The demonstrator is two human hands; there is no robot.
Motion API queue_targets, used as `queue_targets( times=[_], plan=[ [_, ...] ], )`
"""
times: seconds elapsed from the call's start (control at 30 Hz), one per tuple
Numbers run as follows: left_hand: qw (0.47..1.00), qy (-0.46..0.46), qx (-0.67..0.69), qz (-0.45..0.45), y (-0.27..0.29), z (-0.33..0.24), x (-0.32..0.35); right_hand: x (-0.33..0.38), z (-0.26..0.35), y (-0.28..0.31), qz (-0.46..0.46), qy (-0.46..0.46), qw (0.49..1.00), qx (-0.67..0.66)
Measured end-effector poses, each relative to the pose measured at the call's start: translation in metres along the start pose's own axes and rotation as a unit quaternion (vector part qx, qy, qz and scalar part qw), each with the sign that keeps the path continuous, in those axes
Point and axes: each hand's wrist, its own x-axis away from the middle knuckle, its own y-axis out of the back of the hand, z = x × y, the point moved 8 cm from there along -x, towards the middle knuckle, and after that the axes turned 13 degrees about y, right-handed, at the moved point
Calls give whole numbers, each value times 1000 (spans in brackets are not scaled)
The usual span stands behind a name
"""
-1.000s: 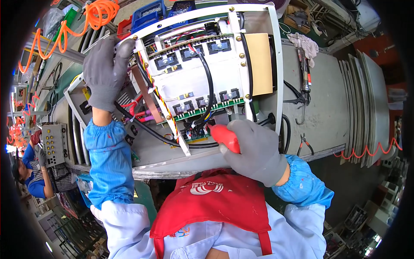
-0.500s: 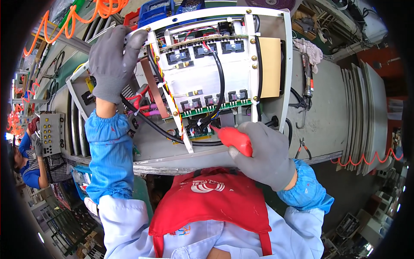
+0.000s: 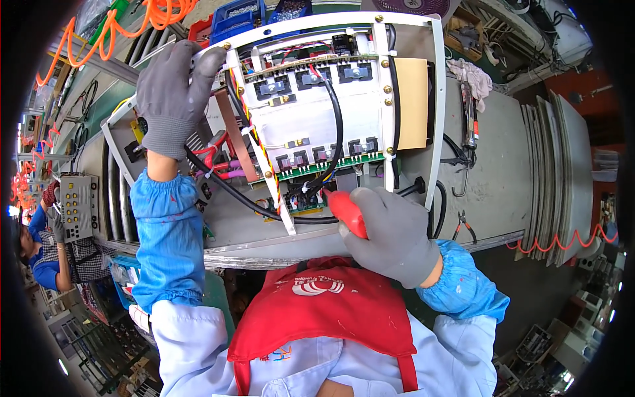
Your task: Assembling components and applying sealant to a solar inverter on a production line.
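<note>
Two gloved hands, red-handled screwdriver (image 3: 345,213), open chassis (image 3: 423,99)

Pliers (image 3: 463,226) right of chassis (image 3: 331,119), on bench (image 3: 503,165).

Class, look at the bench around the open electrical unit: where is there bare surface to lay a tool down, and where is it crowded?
Bare grey bench lies right of the white frame, between the hanging screwdriver and the ridged metal panels, above the pliers. Crowded: inside the frame, where wires surround the right hand with its red-handled tool.
</note>
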Motion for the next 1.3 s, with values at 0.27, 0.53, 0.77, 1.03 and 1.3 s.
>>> queue_targets(
  times=[0.27, 0.53, 0.77, 1.03, 1.3],
  plan=[
    [998, -24, 19, -51, 3, 0, 5, -5, -1, 1, 15, -26, 1000, -9],
    [991, -25, 89, -94, 30, -16, 8, 12, -3, 17, -11, -126, 986, -104],
    [987, -59, 47, -144, 30, -9, 12, 56, -6, 64, -195, -257, 925, -200],
    [996, -21, 47, -75, 28, -12, 9, 79, 2, 91, -273, -252, 911, -181],
    [999, -23, -13, -44, -2, 3, 3, 126, -37, 97, -342, -270, 874, -214]
  ],
)
